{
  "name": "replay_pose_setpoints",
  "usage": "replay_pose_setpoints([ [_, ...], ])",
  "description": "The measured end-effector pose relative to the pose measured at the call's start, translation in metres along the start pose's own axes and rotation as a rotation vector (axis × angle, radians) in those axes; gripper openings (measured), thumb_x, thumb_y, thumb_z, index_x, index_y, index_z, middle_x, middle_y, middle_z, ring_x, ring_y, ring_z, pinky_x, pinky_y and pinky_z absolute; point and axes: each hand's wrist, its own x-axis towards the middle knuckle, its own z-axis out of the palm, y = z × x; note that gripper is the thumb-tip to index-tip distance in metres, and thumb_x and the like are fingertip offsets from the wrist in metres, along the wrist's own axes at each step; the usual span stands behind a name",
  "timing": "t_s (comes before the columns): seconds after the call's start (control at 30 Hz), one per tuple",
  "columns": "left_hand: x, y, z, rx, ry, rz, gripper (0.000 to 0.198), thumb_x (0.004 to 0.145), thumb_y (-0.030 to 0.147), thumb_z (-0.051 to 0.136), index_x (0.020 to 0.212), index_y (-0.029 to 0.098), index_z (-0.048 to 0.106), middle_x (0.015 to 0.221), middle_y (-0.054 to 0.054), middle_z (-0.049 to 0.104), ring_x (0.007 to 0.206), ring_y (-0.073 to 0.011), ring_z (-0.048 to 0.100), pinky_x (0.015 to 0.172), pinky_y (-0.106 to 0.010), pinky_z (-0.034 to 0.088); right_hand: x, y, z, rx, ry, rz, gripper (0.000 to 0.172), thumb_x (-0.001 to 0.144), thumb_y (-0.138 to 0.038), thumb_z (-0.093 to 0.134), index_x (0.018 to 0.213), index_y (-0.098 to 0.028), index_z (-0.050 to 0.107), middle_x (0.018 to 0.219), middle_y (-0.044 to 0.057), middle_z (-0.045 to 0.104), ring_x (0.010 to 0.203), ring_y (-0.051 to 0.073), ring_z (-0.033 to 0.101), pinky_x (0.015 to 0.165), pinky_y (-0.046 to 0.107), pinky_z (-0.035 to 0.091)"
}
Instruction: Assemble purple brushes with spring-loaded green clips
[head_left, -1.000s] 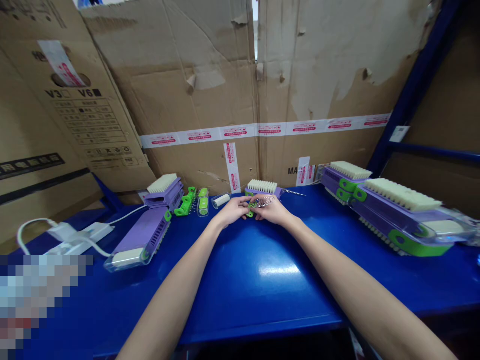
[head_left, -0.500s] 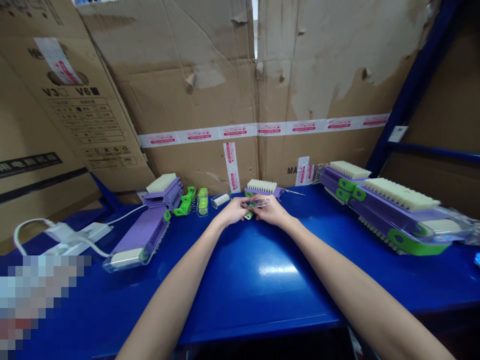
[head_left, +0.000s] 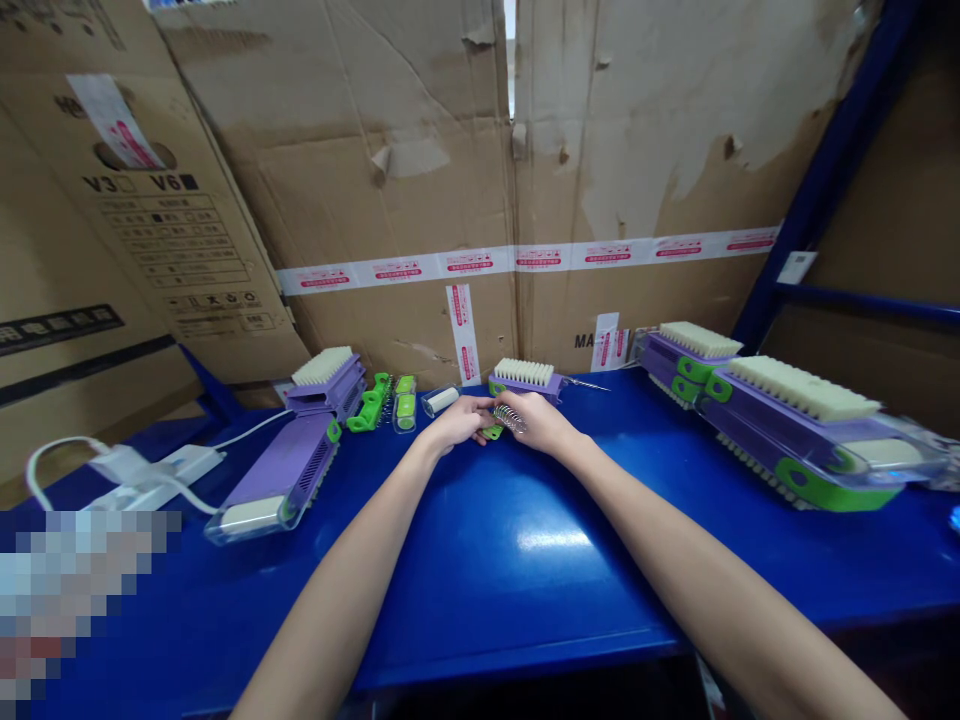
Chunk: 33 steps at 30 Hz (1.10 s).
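My left hand (head_left: 456,422) is closed around a small green plastic part (head_left: 491,433), only partly visible between the fingers. Touching its fingertips is my right hand (head_left: 541,424), closed, with a shiny metal coil spring (head_left: 511,418) at its fingers. The spring lies slanted across the gap, over the green part. Just behind both hands stands a purple block (head_left: 553,385) topped with a cream bristle brush (head_left: 523,372). How exactly the fingertips grip is too small to make out.
On the left are a purple brush unit (head_left: 274,465), a white power strip (head_left: 161,475), a green bracket (head_left: 371,405), small green-and-clear pieces (head_left: 406,405) and a clear roller piece (head_left: 441,400). A thin metal tool (head_left: 589,384) lies behind; larger brush units (head_left: 795,420) stand right. Cardboard (head_left: 375,180) walls the back.
The coil spring has tilted from nearly level to a downward slant and shifted slightly left. My left hand has moved a little left, and the green part has turned between my hands.
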Motion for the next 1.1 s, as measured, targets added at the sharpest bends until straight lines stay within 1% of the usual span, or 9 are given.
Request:
replay_pose_setpoints([
  [0.1,-0.001,0.000,-0.001,-0.040,0.018,-0.023,0.040,0.068,0.011,0.058,0.108,0.013,0.064,0.067,0.000,0.061,0.054,-0.0082,0.056,0.055,-0.022,0.050,0.001,0.002,0.003,0.128,0.015,0.044,0.017,0.077,-0.013,0.061,0.093,-0.016,0.061,0.079,0.006,0.068,0.068,0.015,0.064,0.061,0.023,0.046],
  [0.2,-0.002,0.002,-0.001,-0.041,0.029,-0.043,0.044,0.068,0.008,0.057,0.111,0.011,0.063,0.062,0.001,0.058,0.053,-0.0086,0.056,0.054,-0.022,0.050,0.003,0.006,0.004,0.346,-0.032,0.138,0.012,0.074,-0.017,0.065,0.085,-0.015,0.060,0.065,0.000,0.064,0.050,0.011,0.059,0.051,0.021,0.045],
  [0.33,0.000,0.004,0.001,-0.008,0.031,-0.058,0.045,0.070,0.006,0.056,0.114,0.010,0.061,0.061,0.001,0.059,0.050,-0.0091,0.057,0.052,-0.022,0.050,0.004,0.008,0.002,0.462,-0.093,0.164,0.013,0.071,-0.020,0.067,0.078,-0.015,0.058,0.061,-0.001,0.061,0.047,0.012,0.058,0.046,0.022,0.044],
  [0.43,0.000,0.003,0.002,0.020,0.036,-0.050,0.044,0.071,0.006,0.057,0.114,0.009,0.061,0.061,0.001,0.059,0.050,-0.0093,0.057,0.052,-0.023,0.050,0.004,0.009,0.002,0.459,-0.095,0.160,0.015,0.068,-0.020,0.069,0.076,-0.015,0.058,0.061,-0.002,0.060,0.048,0.011,0.056,0.048,0.021,0.042],
  [0.53,0.001,0.002,0.002,0.045,0.028,-0.030,0.041,0.073,0.009,0.057,0.114,0.010,0.061,0.063,0.000,0.060,0.053,-0.0096,0.058,0.053,-0.022,0.050,0.002,0.010,0.004,0.397,-0.050,0.172,0.018,0.066,-0.018,0.071,0.079,-0.016,0.058,0.062,-0.004,0.060,0.052,0.009,0.053,0.051,0.020,0.039],
  [0.7,0.002,-0.002,-0.003,0.048,-0.038,-0.021,0.040,0.073,0.013,0.060,0.113,0.011,0.062,0.067,-0.001,0.062,0.055,-0.0098,0.058,0.054,-0.022,0.050,0.002,0.011,0.003,0.320,-0.046,0.165,0.020,0.066,-0.019,0.071,0.080,-0.016,0.057,0.066,-0.004,0.059,0.056,0.008,0.050,0.053,0.020,0.036],
  [0.83,0.002,-0.004,-0.008,0.029,-0.114,-0.032,0.049,0.070,0.012,0.062,0.118,0.011,0.059,0.068,-0.001,0.062,0.058,-0.0096,0.058,0.055,-0.021,0.049,0.003,0.011,0.000,0.271,-0.065,0.147,0.021,0.066,-0.019,0.071,0.079,-0.016,0.055,0.066,-0.005,0.058,0.058,0.009,0.050,0.055,0.020,0.035],
  [0.93,0.003,-0.006,-0.011,0.040,-0.161,-0.024,0.054,0.066,0.011,0.063,0.120,0.011,0.058,0.066,0.000,0.061,0.055,-0.0083,0.056,0.050,-0.017,0.044,0.004,0.012,0.000,0.217,-0.080,0.130,0.022,0.065,-0.021,0.073,0.078,-0.016,0.056,0.068,-0.004,0.057,0.061,0.010,0.050,0.056,0.020,0.034],
  [1.1,0.003,-0.006,-0.011,0.105,-0.150,-0.029,0.058,0.063,0.009,0.059,0.121,0.008,0.056,0.064,0.000,0.060,0.051,-0.0086,0.054,0.041,-0.016,0.037,0.004,0.011,-0.001,0.199,-0.092,0.126,0.021,0.064,-0.021,0.073,0.077,-0.016,0.057,0.067,-0.004,0.057,0.062,0.010,0.050,0.057,0.020,0.033],
])
